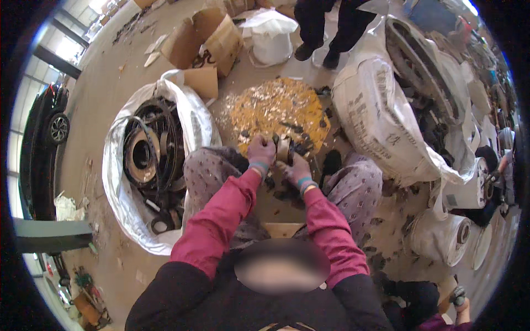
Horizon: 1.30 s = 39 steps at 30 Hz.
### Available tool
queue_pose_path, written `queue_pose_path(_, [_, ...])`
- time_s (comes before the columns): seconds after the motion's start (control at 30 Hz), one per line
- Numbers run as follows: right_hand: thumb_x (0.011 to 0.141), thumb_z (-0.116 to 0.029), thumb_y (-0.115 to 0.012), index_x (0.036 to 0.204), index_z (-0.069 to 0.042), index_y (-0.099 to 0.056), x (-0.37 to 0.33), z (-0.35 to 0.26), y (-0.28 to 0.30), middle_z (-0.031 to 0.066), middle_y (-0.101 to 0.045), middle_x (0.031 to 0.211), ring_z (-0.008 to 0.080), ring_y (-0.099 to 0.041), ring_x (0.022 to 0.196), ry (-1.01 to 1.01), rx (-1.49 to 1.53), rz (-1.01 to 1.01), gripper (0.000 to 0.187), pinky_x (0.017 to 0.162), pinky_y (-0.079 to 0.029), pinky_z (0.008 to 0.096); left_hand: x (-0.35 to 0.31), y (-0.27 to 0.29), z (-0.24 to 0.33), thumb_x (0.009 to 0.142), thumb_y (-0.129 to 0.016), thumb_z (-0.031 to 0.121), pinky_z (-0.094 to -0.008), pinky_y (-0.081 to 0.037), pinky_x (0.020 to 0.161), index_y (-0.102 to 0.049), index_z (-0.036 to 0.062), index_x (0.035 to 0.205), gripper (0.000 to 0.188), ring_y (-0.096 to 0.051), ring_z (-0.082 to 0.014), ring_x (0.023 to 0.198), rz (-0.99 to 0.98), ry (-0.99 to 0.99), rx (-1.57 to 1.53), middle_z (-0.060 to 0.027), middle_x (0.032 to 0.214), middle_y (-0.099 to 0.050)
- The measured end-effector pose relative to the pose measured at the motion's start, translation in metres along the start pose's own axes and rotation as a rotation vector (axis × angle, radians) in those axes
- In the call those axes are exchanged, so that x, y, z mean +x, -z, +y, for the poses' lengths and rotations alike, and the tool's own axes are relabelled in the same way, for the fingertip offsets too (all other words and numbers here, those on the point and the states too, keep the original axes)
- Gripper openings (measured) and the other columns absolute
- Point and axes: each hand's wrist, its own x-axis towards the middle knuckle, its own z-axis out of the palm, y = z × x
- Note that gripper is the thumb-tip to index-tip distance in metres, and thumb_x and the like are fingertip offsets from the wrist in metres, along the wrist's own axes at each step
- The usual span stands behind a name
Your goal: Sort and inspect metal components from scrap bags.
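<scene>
In front of me, between my knees, my two gloved hands work over a yellow, debris-strewn work surface (287, 105). My left hand (261, 153) is closed, fingers curled, at the left side of a tan and dark ring-shaped piece (284, 149). What its fingers pinch is too small to make out. My right hand (298, 172) is wrapped round the lower right of that piece. Dark scraps (301, 148) lie just beyond it. Pale chips and black bits cover much of the yellow surface.
On the left stands an open white sack (116, 160) of dark rings and strips. A bulky white sack (370, 105) with black parts stands at right. Beyond are a cardboard box (190, 41), a white-covered bucket (270, 44) and a person's legs (331, 27). White drums (436, 237) lie right.
</scene>
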Motion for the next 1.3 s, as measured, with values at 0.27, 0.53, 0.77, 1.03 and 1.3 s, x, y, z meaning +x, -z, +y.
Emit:
queue_pose_path(0.27, [0.080, -0.013, -0.066, 0.113, 0.001, -0.054, 0.016, 0.045, -0.017, 0.0096, -0.065, 0.096, 0.0150, -0.061, 0.085, -0.235, 0.450, -0.159, 0.037, 0.079, -0.048, 0.0280, 0.011, -0.024, -0.022, 0.070, -0.063, 0.017, -0.0374, -0.044, 0.059, -0.056, 0.0018, 0.073, 0.017, -0.055, -0.0251, 0.060, -0.045, 0.384, -0.117, -0.0142, 0.066, -0.058])
queue_pose_path(0.53, [0.078, -0.023, -0.069, 0.115, 0.004, -0.051, -0.012, -0.026, 0.013, 0.0137, -0.063, 0.102, 0.0209, -0.060, 0.093, -0.038, -0.014, -0.089, 0.049, 0.083, -0.046, 0.0317, 0.026, -0.042, -0.050, 0.071, -0.063, 0.019, -0.0401, -0.046, 0.065, -0.057, 0.0002, 0.076, 0.020, -0.059, -0.0346, 0.071, -0.134, 0.297, 0.062, -0.0203, 0.072, -0.059])
queue_pose_path(0.77, [0.078, -0.007, -0.065, 0.110, 0.001, -0.053, -0.016, -0.032, 0.013, 0.0120, -0.065, 0.098, 0.0154, -0.062, 0.082, 0.086, -0.006, -0.054, 0.035, 0.071, -0.050, 0.0297, 0.026, -0.077, -0.086, 0.074, -0.061, 0.021, -0.0389, -0.048, 0.064, -0.058, -0.0016, 0.078, 0.024, -0.062, -0.0328, 0.075, -0.260, 0.353, 0.158, -0.0181, 0.074, -0.062])
queue_pose_path(1.03, [0.076, -0.024, -0.073, 0.109, 0.002, -0.055, -0.013, -0.026, 0.008, 0.0078, -0.064, 0.096, 0.0109, -0.057, 0.085, -0.126, 0.213, -0.098, 0.045, 0.079, -0.046, 0.0269, 0.045, -0.011, -0.108, 0.086, -0.059, 0.020, -0.0286, -0.050, 0.052, -0.056, 0.0078, 0.107, 0.024, -0.058, -0.0157, 0.062, 0.151, 0.673, -0.665, -0.0069, 0.076, -0.060])
queue_pose_path(1.3, [0.078, -0.020, -0.071, 0.111, 0.003, -0.055, -0.020, -0.042, 0.011, 0.0064, -0.065, 0.093, 0.0106, -0.057, 0.082, -0.105, 0.310, -0.111, 0.043, 0.076, -0.047, 0.0255, 0.015, -0.009, -0.025, 0.077, -0.066, 0.011, -0.0238, -0.045, 0.054, -0.050, -0.0015, 0.115, 0.043, -0.055, -0.0111, 0.068, -0.370, 0.367, -0.536, -0.0044, 0.088, -0.060])
